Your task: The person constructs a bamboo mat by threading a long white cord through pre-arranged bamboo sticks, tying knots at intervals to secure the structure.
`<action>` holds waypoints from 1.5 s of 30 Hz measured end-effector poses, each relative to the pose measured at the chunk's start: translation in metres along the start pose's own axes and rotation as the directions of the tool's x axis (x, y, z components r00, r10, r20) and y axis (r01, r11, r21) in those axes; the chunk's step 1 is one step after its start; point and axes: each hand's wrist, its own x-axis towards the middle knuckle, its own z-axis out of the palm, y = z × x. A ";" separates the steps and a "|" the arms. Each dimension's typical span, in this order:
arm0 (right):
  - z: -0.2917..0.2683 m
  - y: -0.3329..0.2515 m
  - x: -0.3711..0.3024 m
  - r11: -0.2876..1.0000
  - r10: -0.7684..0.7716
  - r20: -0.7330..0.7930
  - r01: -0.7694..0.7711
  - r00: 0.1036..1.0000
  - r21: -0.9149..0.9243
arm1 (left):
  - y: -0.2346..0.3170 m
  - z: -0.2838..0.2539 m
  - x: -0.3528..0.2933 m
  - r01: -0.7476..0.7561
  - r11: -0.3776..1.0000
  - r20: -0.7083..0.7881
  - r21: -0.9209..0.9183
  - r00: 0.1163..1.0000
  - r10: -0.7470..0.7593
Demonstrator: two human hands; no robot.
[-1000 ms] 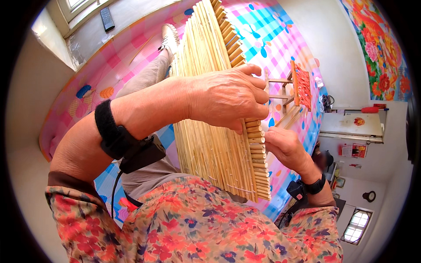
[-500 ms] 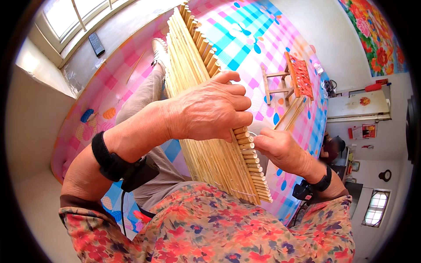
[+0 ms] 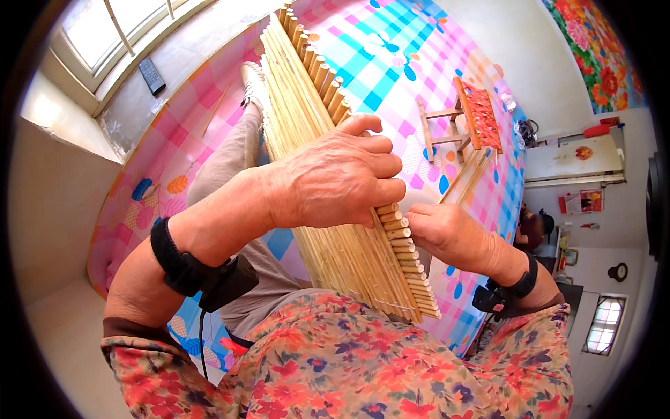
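Observation:
A mat of straw-coloured stalks [image 3: 342, 262] laid side by side slants across my lap, running from near my waist up past my foot. Its cut stalk ends show along the right edge. My left hand [image 3: 331, 174] lies over the mat, its fingers curled round that edge. Just right of it, my right hand [image 3: 447, 234] is closed in a pinch beside the pale stalk ends. Whatever its fingertips hold is too small to make out. A thin thread runs across the stalks near the mat's lower end.
I sit on a surface with a pink and blue checked cover [image 3: 370, 70]. To the right are a small wooden stool with a red woven seat [image 3: 481, 115] and loose stalks [image 3: 466, 178]. A remote control [image 3: 151, 77] lies by the window. Another person [image 3: 532, 227] is at far right.
My right hand has shifted slightly, staying close to the stalk ends. My left hand keeps its grip on the mat. The whole view has moved a little.

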 end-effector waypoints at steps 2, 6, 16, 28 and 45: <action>-0.004 0.003 -0.002 1.000 0.011 0.045 -0.011 0.999 0.000 | -0.001 0.000 0.003 -0.022 1.000 -0.001 0.004 1.000 0.022; -0.008 0.007 -0.007 0.987 0.114 0.093 -0.123 0.989 0.105 | -0.002 -0.001 0.001 -0.026 1.000 -0.006 0.014 1.000 0.026; -0.006 -0.003 -0.006 0.977 0.075 0.052 -0.084 0.996 0.199 | 0.003 -0.003 -0.004 0.004 1.000 -0.007 0.003 1.000 -0.004; 0.001 -0.023 0.007 0.934 0.225 0.091 -0.242 0.970 0.264 | 0.005 -0.003 -0.006 0.005 1.000 0.021 0.029 1.000 -0.006; -0.043 -0.015 -0.023 0.987 0.009 -0.486 -0.085 0.874 -0.135 | 0.016 -0.035 0.002 0.049 0.959 0.093 0.280 0.993 -0.078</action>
